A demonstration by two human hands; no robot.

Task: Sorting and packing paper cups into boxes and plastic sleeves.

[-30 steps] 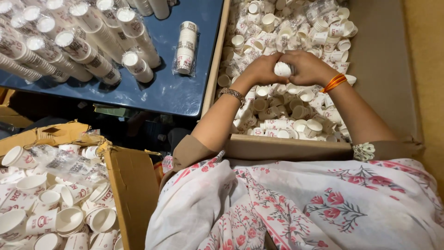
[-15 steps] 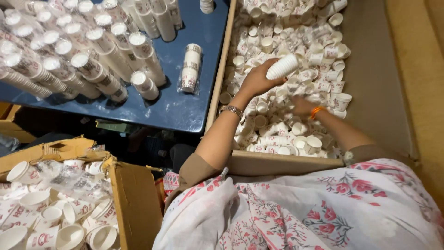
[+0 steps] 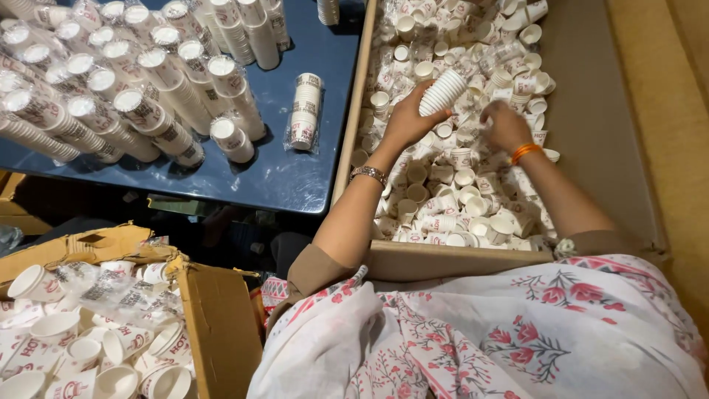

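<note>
My left hand (image 3: 408, 118) grips a short stack of white paper cups (image 3: 443, 91), held tilted above a large cardboard box (image 3: 458, 260) full of loose paper cups (image 3: 458, 199). A metal bracelet circles that wrist. My right hand (image 3: 504, 124), with an orange bangle, reaches down into the loose cups just right of the stack; its fingers are curled among them and what they hold is hidden.
A blue table (image 3: 295, 177) on the left carries several long wrapped cup stacks (image 3: 159, 103) and one short wrapped stack (image 3: 304, 111). A second open carton (image 3: 214, 318) with loose cups stands at lower left. Floral cloth (image 3: 480, 332) covers my lap.
My hands, joined on one cup stack a second ago, have separated. The left lifted the stack while the right dropped into the loose cups. The view shifted closer.
</note>
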